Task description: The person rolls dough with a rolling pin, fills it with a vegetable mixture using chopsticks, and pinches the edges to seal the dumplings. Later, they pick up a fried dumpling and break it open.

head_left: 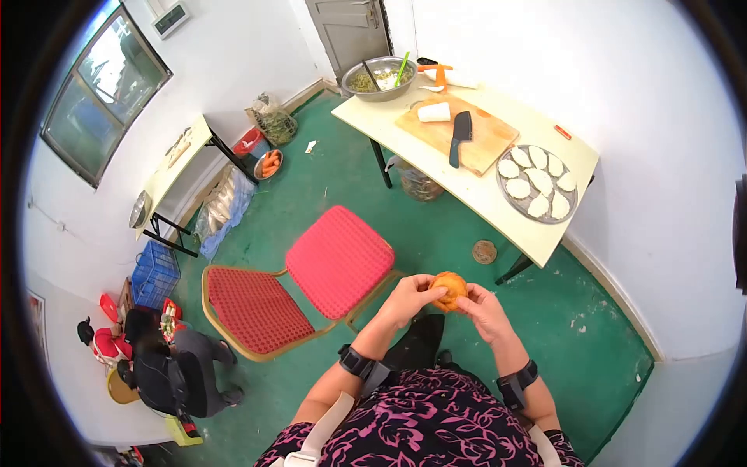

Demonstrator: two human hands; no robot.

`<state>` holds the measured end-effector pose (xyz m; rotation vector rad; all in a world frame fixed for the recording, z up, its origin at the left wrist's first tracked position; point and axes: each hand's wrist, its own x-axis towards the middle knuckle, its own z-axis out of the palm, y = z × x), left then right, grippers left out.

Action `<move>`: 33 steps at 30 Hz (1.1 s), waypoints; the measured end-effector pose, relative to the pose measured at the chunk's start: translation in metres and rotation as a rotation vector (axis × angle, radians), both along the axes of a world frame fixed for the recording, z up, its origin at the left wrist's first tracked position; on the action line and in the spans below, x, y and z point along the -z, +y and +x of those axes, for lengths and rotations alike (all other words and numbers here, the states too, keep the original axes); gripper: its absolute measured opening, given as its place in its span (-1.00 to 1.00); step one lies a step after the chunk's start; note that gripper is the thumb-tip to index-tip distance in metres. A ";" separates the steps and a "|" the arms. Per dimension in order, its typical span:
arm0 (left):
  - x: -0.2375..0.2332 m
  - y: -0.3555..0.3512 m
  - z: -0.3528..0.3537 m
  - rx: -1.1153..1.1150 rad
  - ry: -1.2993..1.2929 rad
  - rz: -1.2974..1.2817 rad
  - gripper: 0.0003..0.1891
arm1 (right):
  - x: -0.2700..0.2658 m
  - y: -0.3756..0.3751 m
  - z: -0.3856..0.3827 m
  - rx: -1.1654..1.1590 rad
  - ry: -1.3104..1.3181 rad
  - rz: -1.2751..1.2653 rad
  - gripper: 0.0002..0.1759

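Observation:
In front of my body I hold a round, golden-orange fried pastry [449, 289] with a crimped-looking edge. My left hand [410, 300] pinches its left side, with the thumb on the face of it. My right hand [484, 313] grips its lower right edge with thumb and fingers. Both hands are closed on this one pastry, above the green floor. To the upper right, on the table, lies a round metal tray [509, 204] carrying several pale, flat dough pieces [539, 181].
A red chair [340, 261] stands left of my hands. The pale table [475, 204] bears a cutting board [489, 138], a cleaver [461, 136], a white block [434, 112] and a metal bowl [379, 92]. Two people [175, 370] are at lower left, near a blue crate [155, 272].

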<state>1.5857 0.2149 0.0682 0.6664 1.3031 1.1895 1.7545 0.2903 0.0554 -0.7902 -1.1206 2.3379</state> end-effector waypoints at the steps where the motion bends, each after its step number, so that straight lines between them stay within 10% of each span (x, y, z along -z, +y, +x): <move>1: -0.001 0.010 -0.007 -0.015 -0.018 0.008 -0.62 | -0.003 0.009 -0.007 0.028 -0.007 0.016 -0.68; 21: 0.004 0.208 -0.138 0.052 -0.217 0.194 -0.61 | -0.007 0.215 -0.138 -0.034 -0.191 0.211 -0.71; 27: 0.012 0.244 -0.225 -0.306 0.414 0.076 -0.52 | -0.010 0.315 -0.171 -0.037 -0.167 0.180 -0.72; 33: 0.001 0.237 -0.288 -0.823 -0.026 -0.066 -0.51 | -0.033 0.375 -0.192 0.000 -0.221 0.286 -0.75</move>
